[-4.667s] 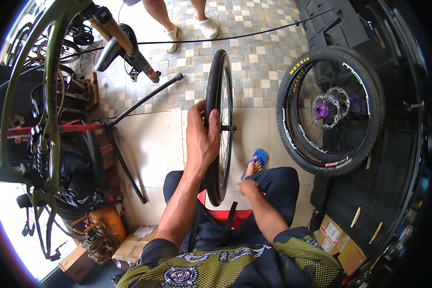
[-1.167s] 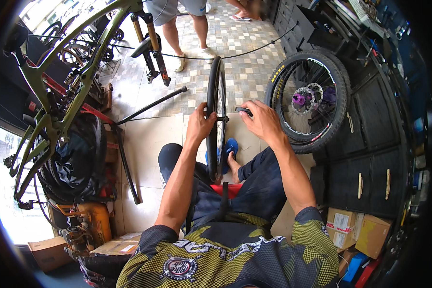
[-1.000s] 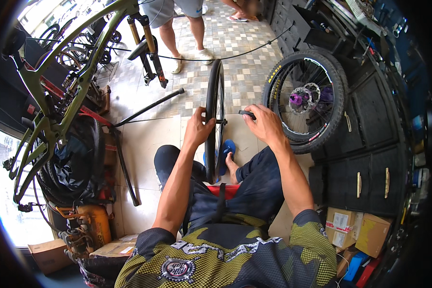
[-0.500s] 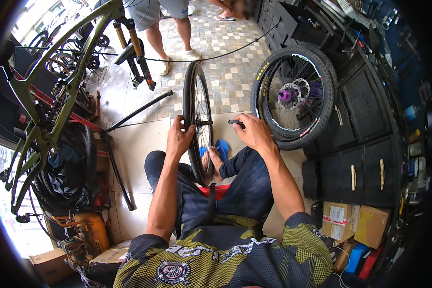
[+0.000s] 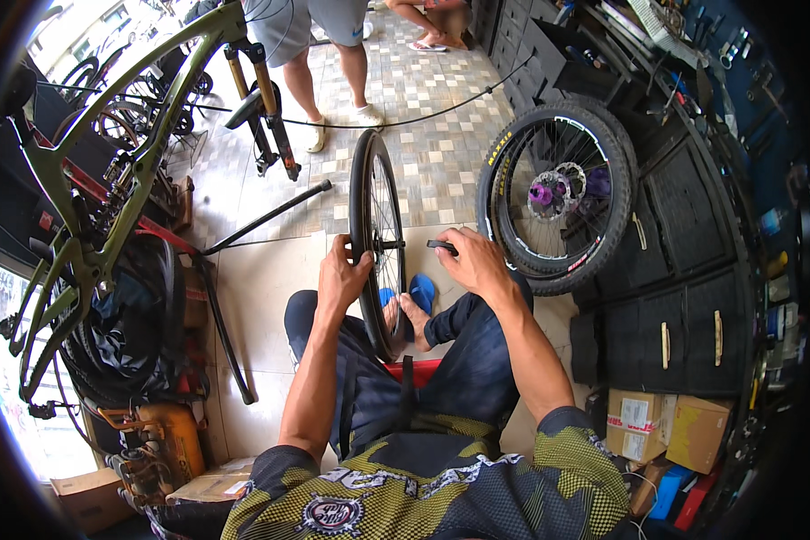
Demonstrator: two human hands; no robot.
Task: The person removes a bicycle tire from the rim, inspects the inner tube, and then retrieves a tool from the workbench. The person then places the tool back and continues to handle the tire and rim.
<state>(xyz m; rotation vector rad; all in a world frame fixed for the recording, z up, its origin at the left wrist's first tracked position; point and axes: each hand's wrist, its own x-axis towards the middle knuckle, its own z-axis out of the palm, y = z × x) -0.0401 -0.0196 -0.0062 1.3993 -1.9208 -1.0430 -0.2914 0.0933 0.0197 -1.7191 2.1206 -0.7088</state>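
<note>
Pale floor tiles point(image 5: 256, 310) lie close to the person in the head view, and small tan and grey checked tiles point(image 5: 436, 175) lie farther off. Black wooden cupboards with pale handles point(image 5: 697, 333) run down the right side. Two fat black-tired wheels with a purple hub point(image 5: 541, 193) lean there. On the left is a big green bike frame point(image 5: 157, 153) with a gold and black fork point(image 5: 266, 99). Past it stand the bare legs of someone in grey shorts point(image 5: 297, 85).

One thin bike wheel with a smooth black tire point(image 5: 386, 244) stands up, tipped a little, between the person's knees. Its long way runs from the knees out to the checked tiles. Left hand point(image 5: 339, 277) is nearer to it: its grip is closed on the tire's left side, about halfway along. Right hand point(image 5: 477, 263) is on the other side, apart from the wheel. Its grip is narrow, with a small, dark, stubby piece point(image 5: 441, 246) pinched in it. That piece points left, at the middle of the wheel, and a gap lies between them. Blue flip-flops point(image 5: 421, 292) sit below the gap.
</note>
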